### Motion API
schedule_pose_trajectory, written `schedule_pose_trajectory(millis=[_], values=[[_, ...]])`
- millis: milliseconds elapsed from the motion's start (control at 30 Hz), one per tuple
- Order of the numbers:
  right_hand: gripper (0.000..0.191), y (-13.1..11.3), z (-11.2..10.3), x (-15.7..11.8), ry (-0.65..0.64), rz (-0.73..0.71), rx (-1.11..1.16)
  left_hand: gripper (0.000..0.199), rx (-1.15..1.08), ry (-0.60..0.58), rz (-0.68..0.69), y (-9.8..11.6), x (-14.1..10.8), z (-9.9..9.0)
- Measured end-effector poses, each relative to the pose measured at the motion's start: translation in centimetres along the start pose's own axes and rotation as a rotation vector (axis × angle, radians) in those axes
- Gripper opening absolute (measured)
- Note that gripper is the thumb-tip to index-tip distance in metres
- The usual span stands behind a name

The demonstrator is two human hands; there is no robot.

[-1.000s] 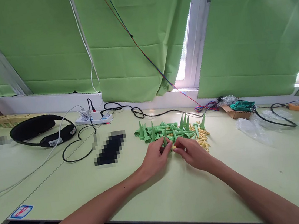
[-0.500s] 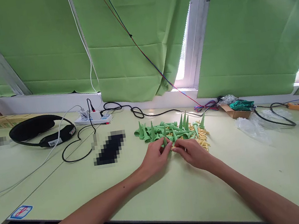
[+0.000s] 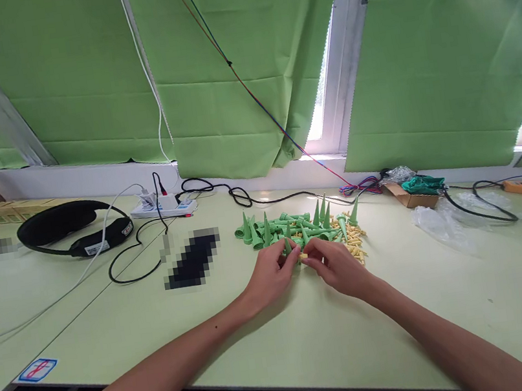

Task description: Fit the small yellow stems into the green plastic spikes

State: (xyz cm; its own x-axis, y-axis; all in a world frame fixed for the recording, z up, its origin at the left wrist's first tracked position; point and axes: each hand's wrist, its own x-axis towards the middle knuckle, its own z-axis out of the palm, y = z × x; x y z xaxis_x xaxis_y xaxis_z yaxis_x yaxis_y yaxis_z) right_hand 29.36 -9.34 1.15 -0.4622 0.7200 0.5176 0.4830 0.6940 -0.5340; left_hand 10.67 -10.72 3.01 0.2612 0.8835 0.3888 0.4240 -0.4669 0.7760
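My left hand (image 3: 274,268) is closed, thumb and fingers pinched round a slim green plastic cone (image 3: 287,246) whose tip points up. Against its fingertips comes my right hand (image 3: 337,266), closed in a pinch on a small yellow peg-like piece (image 3: 303,256). Where the cone and the piece meet is hidden by the fingers. Just behind both hands lies a heap of green cones (image 3: 275,226), some standing upright and others on their sides. Many small yellow pieces (image 3: 357,249) are scattered at the heap's right side.
A black headband-like device (image 3: 74,230) lies at left near a white power strip (image 3: 165,207) with cables. A blurred dark rectangle (image 3: 192,259) is left of the heap. At right are a small cardboard box (image 3: 411,196), clear plastic bags (image 3: 442,227) and a black cable (image 3: 487,214).
The fingertips of my right hand have shifted slightly, and the yellow piece between the hands shows more plainly. My left hand stays in place with the cone.
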Motion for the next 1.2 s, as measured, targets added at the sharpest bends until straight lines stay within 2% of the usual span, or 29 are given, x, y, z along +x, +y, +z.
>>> schedule_pose_trajectory(millis=[567, 967, 1200], values=[[0.018, 0.33, -0.04, -0.04, -0.025, -0.002, -0.079, 0.026, 0.046, -0.035, 0.054, -0.66, 0.05, 0.09], [0.021, 0.32, -0.25, 0.12, -0.026, -0.020, -0.104, 0.029, -0.012, -0.110, 0.009, -0.25, -0.11, -0.12], [0.025, 0.06, -0.13, 0.12, 0.024, 0.003, -0.059, 0.023, -0.009, -0.094, 0.055, -0.19, -0.06, -0.19]])
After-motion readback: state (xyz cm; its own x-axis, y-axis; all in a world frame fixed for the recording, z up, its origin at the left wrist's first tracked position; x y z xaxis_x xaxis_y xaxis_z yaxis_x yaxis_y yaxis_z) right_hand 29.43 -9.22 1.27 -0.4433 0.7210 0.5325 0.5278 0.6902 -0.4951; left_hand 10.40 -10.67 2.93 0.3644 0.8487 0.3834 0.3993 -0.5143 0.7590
